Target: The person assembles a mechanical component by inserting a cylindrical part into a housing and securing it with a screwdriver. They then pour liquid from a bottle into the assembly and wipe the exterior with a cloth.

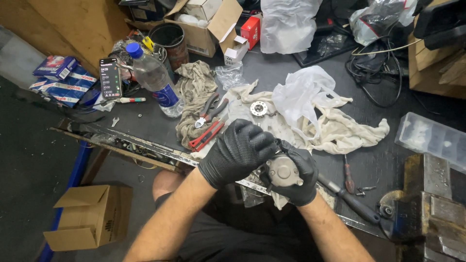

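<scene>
A cardboard box (90, 217) is seen on the floor at far left, and a phone (110, 77) and a water bottle (154, 80) are stood on the bench (291, 73) above it. Pliers (209, 112) are laid on a rag (335, 128) further right. The left hand (236, 152), gloved in black, is curled shut over the top of a round metal part (283, 171), which is held just above the bench edge. The part is cradled from below by the gloved right hand (297, 175), its fingers closed round it. A screwdriver (348, 198) is laid beside that hand, and a vise (427, 208) is fixed at far right.
</scene>
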